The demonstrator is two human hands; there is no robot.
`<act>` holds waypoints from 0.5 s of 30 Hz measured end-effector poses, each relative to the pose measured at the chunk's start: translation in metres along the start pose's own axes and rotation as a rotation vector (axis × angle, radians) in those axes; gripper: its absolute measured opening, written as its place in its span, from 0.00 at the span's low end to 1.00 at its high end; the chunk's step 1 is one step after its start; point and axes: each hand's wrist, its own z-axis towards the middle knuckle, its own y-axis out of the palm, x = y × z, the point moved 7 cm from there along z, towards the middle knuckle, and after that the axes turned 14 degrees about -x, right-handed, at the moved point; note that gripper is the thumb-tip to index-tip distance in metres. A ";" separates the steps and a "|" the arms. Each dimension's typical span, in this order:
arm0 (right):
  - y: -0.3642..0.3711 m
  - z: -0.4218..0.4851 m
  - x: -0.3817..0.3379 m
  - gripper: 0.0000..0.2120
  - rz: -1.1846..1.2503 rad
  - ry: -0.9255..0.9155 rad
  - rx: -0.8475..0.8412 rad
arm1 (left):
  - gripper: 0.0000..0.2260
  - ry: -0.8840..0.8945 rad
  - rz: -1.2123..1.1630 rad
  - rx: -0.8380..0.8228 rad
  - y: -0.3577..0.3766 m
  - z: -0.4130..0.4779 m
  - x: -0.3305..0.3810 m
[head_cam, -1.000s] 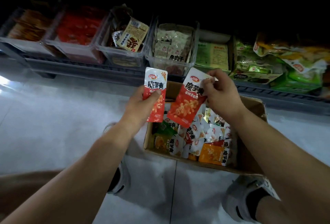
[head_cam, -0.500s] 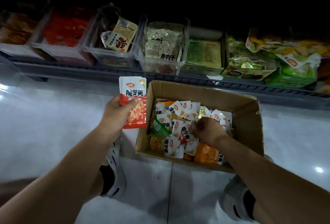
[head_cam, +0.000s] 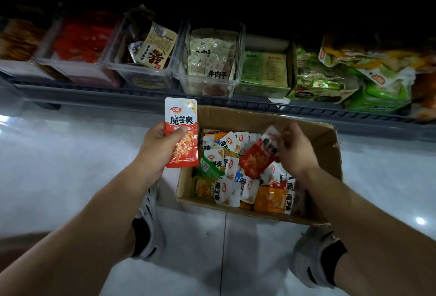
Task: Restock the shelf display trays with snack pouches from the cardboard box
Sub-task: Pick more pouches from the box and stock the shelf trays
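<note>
Held pouch (head_cam: 181, 133) red-and-white, black lettering; cardboard box (head_cam: 259, 120) brown; floor (head_cam: 59, 166) pale grey.

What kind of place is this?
Likely a shop aisle: a low shelf lined with clear display trays of packaged snacks, and a cardboard box of snack pouches on the tiled floor.

Shop: snack-filled shelf trays (head_cam: 207, 84).

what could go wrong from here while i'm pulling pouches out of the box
The right hand pinches the lifted red pouch only near its white top end, so it may drop into the cardboard box. The left hand clamps the upright pouch under just the thumb; adding another could make them slide.
</note>
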 end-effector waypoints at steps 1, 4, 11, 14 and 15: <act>-0.012 -0.003 -0.014 0.04 0.023 -0.048 0.039 | 0.09 -0.014 -0.004 -0.022 0.007 0.001 0.002; -0.032 -0.010 -0.049 0.03 0.204 -0.124 0.027 | 0.08 -0.068 -0.045 -0.110 0.033 -0.001 0.003; -0.007 -0.028 -0.089 0.05 0.273 -0.216 -0.253 | 0.19 -0.190 -0.111 -0.367 0.104 -0.022 -0.001; 0.007 -0.026 -0.084 0.05 0.297 -0.225 -0.270 | 0.17 -0.182 0.025 -0.436 0.118 -0.025 -0.006; 0.008 -0.024 -0.080 0.05 0.324 -0.217 -0.262 | 0.16 -0.176 0.048 -0.430 0.117 -0.024 -0.008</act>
